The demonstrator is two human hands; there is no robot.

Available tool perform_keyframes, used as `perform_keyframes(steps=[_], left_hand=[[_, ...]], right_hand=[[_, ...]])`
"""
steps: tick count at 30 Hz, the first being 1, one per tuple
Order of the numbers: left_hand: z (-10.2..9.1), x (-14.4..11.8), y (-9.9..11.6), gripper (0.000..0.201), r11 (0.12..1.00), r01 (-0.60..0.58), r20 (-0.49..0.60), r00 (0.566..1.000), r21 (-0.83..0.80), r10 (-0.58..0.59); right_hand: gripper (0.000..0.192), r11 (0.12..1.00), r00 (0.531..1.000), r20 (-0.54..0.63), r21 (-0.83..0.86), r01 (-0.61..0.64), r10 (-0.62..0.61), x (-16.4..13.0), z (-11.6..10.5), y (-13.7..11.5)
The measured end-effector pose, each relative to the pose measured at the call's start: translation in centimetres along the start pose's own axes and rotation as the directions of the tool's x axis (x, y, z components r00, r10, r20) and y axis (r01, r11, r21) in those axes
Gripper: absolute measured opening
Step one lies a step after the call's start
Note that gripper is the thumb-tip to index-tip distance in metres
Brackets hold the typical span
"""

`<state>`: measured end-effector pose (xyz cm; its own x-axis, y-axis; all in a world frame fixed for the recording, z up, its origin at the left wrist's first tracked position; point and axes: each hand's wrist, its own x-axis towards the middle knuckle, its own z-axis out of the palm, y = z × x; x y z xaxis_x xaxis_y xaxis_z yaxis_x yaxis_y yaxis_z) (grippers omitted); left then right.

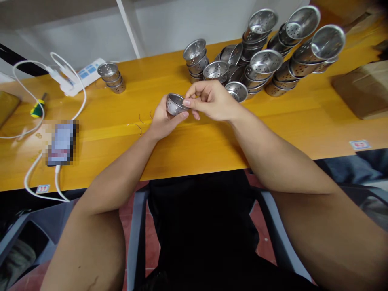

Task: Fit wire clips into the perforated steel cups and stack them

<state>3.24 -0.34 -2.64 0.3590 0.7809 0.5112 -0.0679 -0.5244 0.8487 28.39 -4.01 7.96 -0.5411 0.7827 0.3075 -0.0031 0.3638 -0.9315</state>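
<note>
My left hand (pixel 162 121) is wrapped round a small perforated metal cup (pixel 175 106), holding it tilted above the table. At the cup's right rim my right hand (pixel 209 99) is closed in a pinch, thumb against the fingers. What lies between those fingertips is too small to make out. A few thin curved wires (pixel 140 119) lie on the table to the left of my left hand. Beyond my right hand stand several stacks of the same perforated cups (pixel 263 64), and one single cup (pixel 237 92) lies tipped close behind my right wrist.
A short stack of cups (pixel 112 76) stands at the back left beside a white power strip (pixel 87 76) with cables. Further left lie a phone (pixel 62 142), its white cable looping over the table edge, and a green-yellow screwdriver (pixel 38 108). Brown cardboard (pixel 363 89) rests at the right.
</note>
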Motion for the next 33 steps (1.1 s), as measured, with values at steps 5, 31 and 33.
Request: perform_keyframes(steps=[5,31,33], left_hand=[[0.1,0.2,-0.5,0.086,0.999,0.016,0.007,1.0,-0.033,-0.016],[-0.5,0.7,-1.6,0.102,0.992,-0.051,-0.089,0.994,0.111,0.061],[-0.5,0.7,-2.0,0.103,0.992,-0.066,-0.096,0.992,0.11,0.077]], right_hand=[[0.086,1.0,0.999,-0.032,-0.004,-0.004,0.003,0.1,0.1,0.4],[0.075,0.912,0.957,-0.199,-0.392,0.121,-0.212,-0.3,0.2,1.9],[0.068,0.901,0.958,-0.198,-0.42,0.109,-0.208,-0.4,0.3,1.5]])
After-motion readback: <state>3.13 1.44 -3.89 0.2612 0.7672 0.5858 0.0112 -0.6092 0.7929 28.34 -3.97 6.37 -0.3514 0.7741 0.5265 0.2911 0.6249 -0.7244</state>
